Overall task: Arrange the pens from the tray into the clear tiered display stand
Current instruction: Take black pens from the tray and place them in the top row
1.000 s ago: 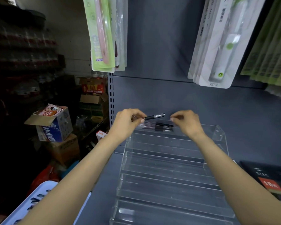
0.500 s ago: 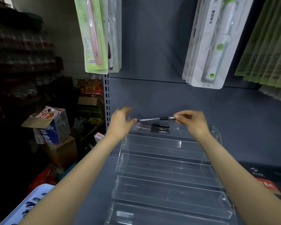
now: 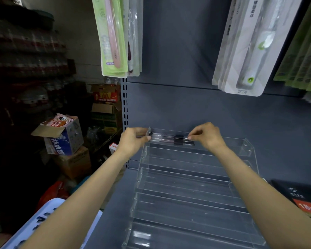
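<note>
A clear acrylic tiered display stand (image 3: 192,187) sits on a grey metal shelf (image 3: 111,229), its steps rising toward the grey back panel (image 3: 196,108). Both hands reach to the top tier. The left hand (image 3: 133,141) is at the stand's upper left corner, fingers curled with the fingertips (image 3: 147,139) meeting at the tip end of a slim pen with a clear barrel and black grip (image 3: 171,138). The right hand (image 3: 206,135) pinches the pen's other end between thumb and forefinger, just right of the black grip. So both hands are closed on the same pen, one at each end, and it lies level along the top tier. More pens (image 3: 176,141) lie just beneath it in that tier, touching or nearly so; how many cannot be told.

The top tier's right half is bare up to its clear end wall (image 3: 246,146). The lower tiers hold nothing, with open troughs across their full width. Left of the stand the shelf ends at a slotted upright (image 3: 125,108); beyond that edge lie cardboard boxes (image 3: 61,135) on a dim floor. A light blue slotted plastic tray (image 3: 34,230) shows at the lower left, under the left forearm. A black box with an orange label (image 3: 302,200) lies just beside the stand's right edge. Packaged toothbrushes (image 3: 115,36) hang above, well clear of the hands.
</note>
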A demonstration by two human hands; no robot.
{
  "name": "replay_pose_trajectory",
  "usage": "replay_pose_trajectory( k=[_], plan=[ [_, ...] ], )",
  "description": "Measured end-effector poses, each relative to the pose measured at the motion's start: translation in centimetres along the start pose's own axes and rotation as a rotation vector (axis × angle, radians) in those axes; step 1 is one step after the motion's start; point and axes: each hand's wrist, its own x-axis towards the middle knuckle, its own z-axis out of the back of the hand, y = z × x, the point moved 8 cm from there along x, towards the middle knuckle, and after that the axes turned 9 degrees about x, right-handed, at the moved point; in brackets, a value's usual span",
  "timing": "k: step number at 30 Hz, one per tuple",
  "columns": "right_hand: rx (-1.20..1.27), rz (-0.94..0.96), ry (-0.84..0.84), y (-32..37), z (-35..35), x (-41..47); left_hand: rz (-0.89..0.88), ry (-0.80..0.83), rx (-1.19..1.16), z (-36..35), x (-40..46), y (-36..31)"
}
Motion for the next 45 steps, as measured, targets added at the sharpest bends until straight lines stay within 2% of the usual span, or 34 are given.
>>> replay_pose_trajectory(
  k=[7,14,19,24,30,35,41,45],
  plan=[
    [-0.037,-0.065,0.085,-0.1,-0.2,0.7,0.005,-0.026,-0.055,0.1,-0.1,0.2],
    [0.137,0.081,-0.037,2.9,-1.3,-0.6,-0.042,-0.144,0.018,1.8,-1.2,-0.4],
    [0.351,0.172,0.045,8.3,-6.5,-2.4,-0.098,-0.193,0.081,5.7,-3.6,1.2],
    [0.384,0.207,0.150,14.4,-15.9,-5.0,-0.040,-0.180,0.095,11.6,-6.7,9.1],
    [0.189,0.108,0.344,17.2,-31.6,-8.6,0.133,-0.082,0.232,16.6,-10.0,23.4],
    [0.041,-0.165,0.495,11.8,-43.3,-11.1,0.268,0.108,0.324,16.4,-11.4,33.6],
    [-0.134,-0.356,0.591,5.2,-49.7,-12.3,0.275,0.332,0.386,12.4,-10.9,40.9],
    [-0.248,-0.397,0.605,2.8,-51.5,-12.0,0.241,0.476,0.424,10.0,-10.9,43.4]
  ],
)
